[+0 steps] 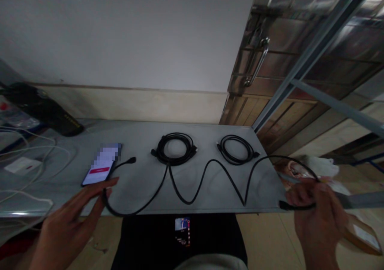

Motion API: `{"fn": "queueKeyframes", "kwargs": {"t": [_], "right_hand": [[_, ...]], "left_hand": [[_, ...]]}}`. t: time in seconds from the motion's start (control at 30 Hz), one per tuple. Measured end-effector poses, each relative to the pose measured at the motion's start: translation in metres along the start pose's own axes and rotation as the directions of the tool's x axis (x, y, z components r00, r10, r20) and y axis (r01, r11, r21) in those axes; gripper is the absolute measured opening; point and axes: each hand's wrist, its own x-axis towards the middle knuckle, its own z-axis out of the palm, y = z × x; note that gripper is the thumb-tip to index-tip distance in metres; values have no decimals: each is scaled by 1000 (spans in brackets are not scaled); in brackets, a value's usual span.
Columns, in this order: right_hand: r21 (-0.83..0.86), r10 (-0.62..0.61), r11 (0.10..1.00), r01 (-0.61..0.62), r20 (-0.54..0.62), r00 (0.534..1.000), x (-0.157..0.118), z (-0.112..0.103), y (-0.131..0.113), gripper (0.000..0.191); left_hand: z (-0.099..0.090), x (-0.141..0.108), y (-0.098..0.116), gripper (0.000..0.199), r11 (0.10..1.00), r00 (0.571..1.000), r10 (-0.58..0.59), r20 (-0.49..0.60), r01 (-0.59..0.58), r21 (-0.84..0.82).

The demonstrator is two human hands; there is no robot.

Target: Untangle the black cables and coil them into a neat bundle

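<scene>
A long black cable [192, 201] lies in a zigzag along the grey table, running from one of my hands to the other. My left hand [76, 210] pinches it near its left end, whose plug [131, 160] rests on the table. In my closed right hand [319, 206] is the other end, past the table's right edge, its plug [284, 205] sticking out to the left. Behind the loose cable sit a thick coil of black cable [159, 150] and a smaller coil [223, 148]. Just beyond my left fingertips lies a phone [100, 170] with its screen lit.
A black bottle-shaped object [57, 114] lies tilted at the back left, near white cords [55, 150] and a small white box [22, 165]. A metal frame post [312, 58] rises at the right. A second lit screen [182, 230] shows below the table edge.
</scene>
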Motion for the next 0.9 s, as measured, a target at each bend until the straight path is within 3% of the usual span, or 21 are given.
{"fn": "queueKeyframes", "kwargs": {"t": [0.07,0.13,0.2,0.3,0.47,0.6,0.7,0.83,0.9], "right_hand": [[-77,29,997,-19,131,991,-13,16,7,40],[-217,102,976,-31,321,942,-30,37,12,44],[-285,217,956,-75,507,834,-50,61,13,47],[-310,309,943,-121,681,664,-81,99,9,42],[-368,343,929,-28,833,434,-122,139,4,37],[-369,341,927,63,902,264,-139,154,-1,35],[-340,318,938,69,922,219,-143,161,-6,32],[-260,241,965,44,937,251,-140,165,-10,33],[-199,191,980,2,942,276,-138,166,-13,39]], "left_hand": [[8,-4,26,33,997,999,-42,26,44,-63],[20,-10,51,35,969,994,-68,86,86,-231],[34,-16,72,39,912,985,-117,128,158,-380],[57,-24,100,44,810,964,-198,178,263,-525],[84,-30,134,59,640,934,-277,224,354,-682],[94,-29,141,66,610,927,-308,212,364,-704],[94,-24,143,64,573,907,-351,235,406,-712],[89,-13,153,66,420,878,-360,317,455,-785],[87,-4,160,68,388,873,-347,344,467,-794]]}}
